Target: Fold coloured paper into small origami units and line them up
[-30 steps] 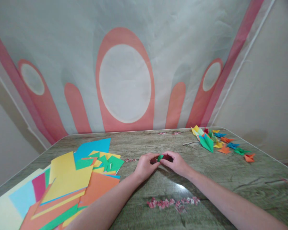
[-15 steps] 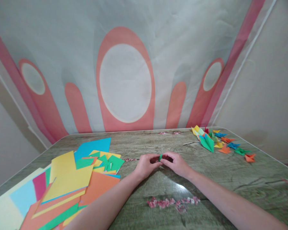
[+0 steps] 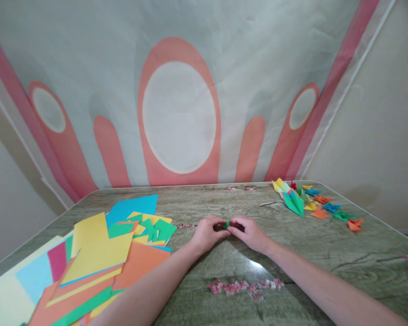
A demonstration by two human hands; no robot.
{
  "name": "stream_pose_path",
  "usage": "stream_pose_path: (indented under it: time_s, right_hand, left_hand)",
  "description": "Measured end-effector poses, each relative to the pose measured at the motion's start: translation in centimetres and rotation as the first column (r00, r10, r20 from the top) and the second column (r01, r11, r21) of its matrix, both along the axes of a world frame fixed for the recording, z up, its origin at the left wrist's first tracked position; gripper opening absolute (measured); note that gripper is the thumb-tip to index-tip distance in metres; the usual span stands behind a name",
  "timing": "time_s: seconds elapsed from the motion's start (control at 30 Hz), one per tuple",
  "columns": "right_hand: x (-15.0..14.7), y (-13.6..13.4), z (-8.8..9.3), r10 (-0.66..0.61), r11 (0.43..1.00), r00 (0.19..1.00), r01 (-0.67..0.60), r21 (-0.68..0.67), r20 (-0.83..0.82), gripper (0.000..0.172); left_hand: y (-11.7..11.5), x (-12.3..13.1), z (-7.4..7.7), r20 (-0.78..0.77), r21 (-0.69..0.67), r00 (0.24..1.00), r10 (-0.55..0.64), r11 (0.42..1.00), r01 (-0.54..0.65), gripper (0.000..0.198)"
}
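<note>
Between my two hands, over the middle of the table, is a small folded piece of green paper [image 3: 227, 224]. My left hand [image 3: 207, 233] pinches it from the left with thumb and fingertips. From the right, the fingertips of my right hand [image 3: 250, 232] close on the same piece. Most of the paper is hidden by the fingers, so its folded shape cannot be made out. Both forearms come in from the lower edge of the view.
Loose coloured paper sheets [image 3: 98, 258] and green and yellow scraps [image 3: 153, 228] lie piled on the left. At the far right sit several small folded paper figures [image 3: 321, 199] and a larger green paper plane [image 3: 294, 202]. The wood-patterned table [image 3: 313, 244] meets a printed backdrop [image 3: 180, 117].
Both hands stay in nearly the same place, still pinching the green paper. The whole view has shifted very slightly.
</note>
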State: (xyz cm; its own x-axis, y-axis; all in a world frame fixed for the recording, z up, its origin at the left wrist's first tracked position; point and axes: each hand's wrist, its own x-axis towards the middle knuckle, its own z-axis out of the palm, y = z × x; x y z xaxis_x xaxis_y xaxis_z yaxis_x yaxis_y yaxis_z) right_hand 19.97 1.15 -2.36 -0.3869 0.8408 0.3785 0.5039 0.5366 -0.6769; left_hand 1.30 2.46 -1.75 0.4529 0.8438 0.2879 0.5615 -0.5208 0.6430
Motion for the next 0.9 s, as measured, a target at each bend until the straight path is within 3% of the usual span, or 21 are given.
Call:
stream_pose_path:
  time_s: [0.5, 0.9]
  right_hand:
    - [-0.22, 0.13, -0.61, -0.058, 0.998, 0.998, 0.058, 0.021, 0.009, 0.008]
    - [-0.14, 0.10, -0.75, -0.113, 0.984, 0.986, 0.093, 0.155, 0.125, 0.011]
  left_hand:
    - [0.10, 0.05, -0.03, -0.063, 0.036, 0.998, 0.017, 0.999, -0.015, 0.023]
    - [-0.15, 0.15, -0.41, -0.135, 0.096, 0.990, 0.045, 0.995, -0.033, 0.023]
